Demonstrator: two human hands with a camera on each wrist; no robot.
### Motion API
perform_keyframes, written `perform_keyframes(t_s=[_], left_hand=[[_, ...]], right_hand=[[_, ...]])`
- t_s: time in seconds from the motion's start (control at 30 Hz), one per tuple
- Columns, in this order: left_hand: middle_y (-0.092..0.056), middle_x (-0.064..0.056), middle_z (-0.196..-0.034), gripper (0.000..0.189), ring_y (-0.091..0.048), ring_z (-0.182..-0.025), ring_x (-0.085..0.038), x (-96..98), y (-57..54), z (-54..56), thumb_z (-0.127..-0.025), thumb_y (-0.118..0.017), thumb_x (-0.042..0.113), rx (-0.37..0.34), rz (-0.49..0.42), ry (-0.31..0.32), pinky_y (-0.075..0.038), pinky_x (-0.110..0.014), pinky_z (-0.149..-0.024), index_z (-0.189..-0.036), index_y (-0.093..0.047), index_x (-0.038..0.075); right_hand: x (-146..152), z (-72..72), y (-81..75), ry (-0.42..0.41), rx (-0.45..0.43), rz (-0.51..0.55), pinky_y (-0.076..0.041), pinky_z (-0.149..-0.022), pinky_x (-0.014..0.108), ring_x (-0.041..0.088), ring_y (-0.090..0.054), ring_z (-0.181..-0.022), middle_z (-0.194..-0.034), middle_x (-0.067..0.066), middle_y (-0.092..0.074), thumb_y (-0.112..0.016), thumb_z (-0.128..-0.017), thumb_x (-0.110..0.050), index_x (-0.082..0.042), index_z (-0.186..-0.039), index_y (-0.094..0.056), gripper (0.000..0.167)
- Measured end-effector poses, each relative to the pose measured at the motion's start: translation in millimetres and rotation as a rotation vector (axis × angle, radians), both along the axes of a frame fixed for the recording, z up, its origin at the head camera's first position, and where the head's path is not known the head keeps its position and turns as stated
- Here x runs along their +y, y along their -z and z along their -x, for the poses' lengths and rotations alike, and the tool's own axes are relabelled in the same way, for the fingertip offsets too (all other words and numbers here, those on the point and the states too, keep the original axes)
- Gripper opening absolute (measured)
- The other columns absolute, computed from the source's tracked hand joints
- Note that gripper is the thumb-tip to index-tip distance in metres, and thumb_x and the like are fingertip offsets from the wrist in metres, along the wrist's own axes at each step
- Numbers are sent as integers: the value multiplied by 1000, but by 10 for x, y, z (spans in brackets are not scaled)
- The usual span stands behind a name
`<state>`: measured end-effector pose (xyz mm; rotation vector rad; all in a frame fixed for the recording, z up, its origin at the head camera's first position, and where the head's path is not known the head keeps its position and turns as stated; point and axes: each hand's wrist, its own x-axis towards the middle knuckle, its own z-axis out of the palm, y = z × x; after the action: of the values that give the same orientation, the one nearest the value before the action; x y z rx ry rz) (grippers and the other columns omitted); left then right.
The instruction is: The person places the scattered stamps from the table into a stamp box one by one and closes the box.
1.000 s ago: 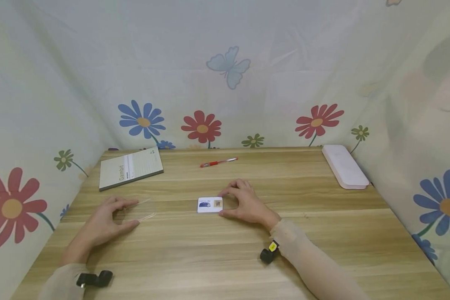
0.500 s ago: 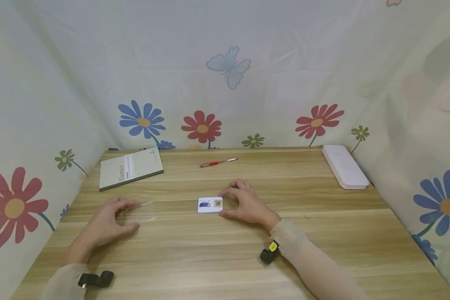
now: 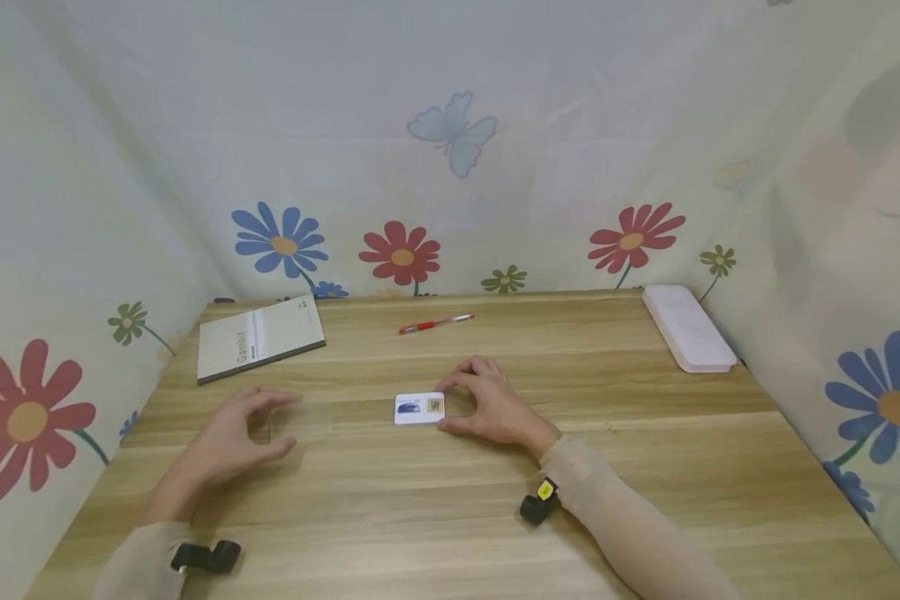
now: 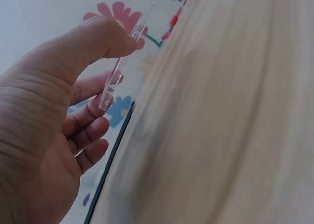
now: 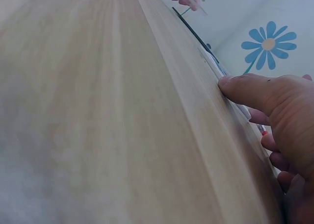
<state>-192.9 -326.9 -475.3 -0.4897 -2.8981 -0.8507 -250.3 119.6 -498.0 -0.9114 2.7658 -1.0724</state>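
My left hand [image 3: 232, 437] is raised over the table's left half. Between thumb and fingers it pinches a thin clear plastic piece [image 4: 112, 87] by its edges; in the head view this piece is barely visible. A small white rectangular card [image 3: 418, 408] with rounded corners lies flat at the middle of the table. It bears a dark blue picture and a smaller tan one. My right hand [image 3: 495, 404] holds the card's right end between thumb and forefinger, with the thumb [image 5: 245, 89] low against the tabletop.
Behind my left hand lies a Gambit notebook [image 3: 261, 337]. A red pen [image 3: 437, 323] is at the back, beyond the card. A pale pink case [image 3: 688, 329] stands at the back right. Flower-printed cloth [image 3: 450, 208] borders the wooden table [image 3: 390, 517] behind and at the sides.
My left hand has moved a little to the right with the clear plastic piece, which has turned in the grip. My right hand and the card have stayed in place.
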Motion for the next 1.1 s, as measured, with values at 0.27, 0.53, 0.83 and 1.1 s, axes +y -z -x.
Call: perform_keyframes(t_s=[0.27,0.53,0.83,1.1], left_hand=[[-73,-8,-125,63,-67,-117,-33,329,-173,252,-82,-99,28,86,-11,136,-55,-63,-101,-140,-76,18],[-69,-6,-131,66,-62,-124,-29,745,-238,409,-80,-100,26,37,-53,201,-53,-63,-106,-141,-76,20],[-67,-4,-132,65,-58,-122,-26,1096,-193,504,-81,-100,32,-5,-69,228,-51,-57,-105,-141,-76,21],[-64,2,-126,62,-54,-118,-21,1331,-39,552,-82,-98,36,-63,-54,218,-47,-47,-101,-140,-77,27]], right_hand=[[-28,5,-6,4,-13,-8,-36,-121,53,24,-41,-140,-143,0,-53,-93,-91,-47,-31,-136,-75,51],[-75,2,2,-7,-14,5,-37,-119,54,25,-43,-139,-142,0,-54,-94,-90,-46,-29,-135,-76,52],[-53,14,-51,-10,-18,17,-39,-117,53,26,-43,-137,-140,0,-54,-95,-90,-44,-28,-135,-76,52],[-14,34,-32,4,-15,8,-39,-117,54,26,-43,-138,-140,-1,-54,-95,-89,-46,-32,-134,-76,50]])
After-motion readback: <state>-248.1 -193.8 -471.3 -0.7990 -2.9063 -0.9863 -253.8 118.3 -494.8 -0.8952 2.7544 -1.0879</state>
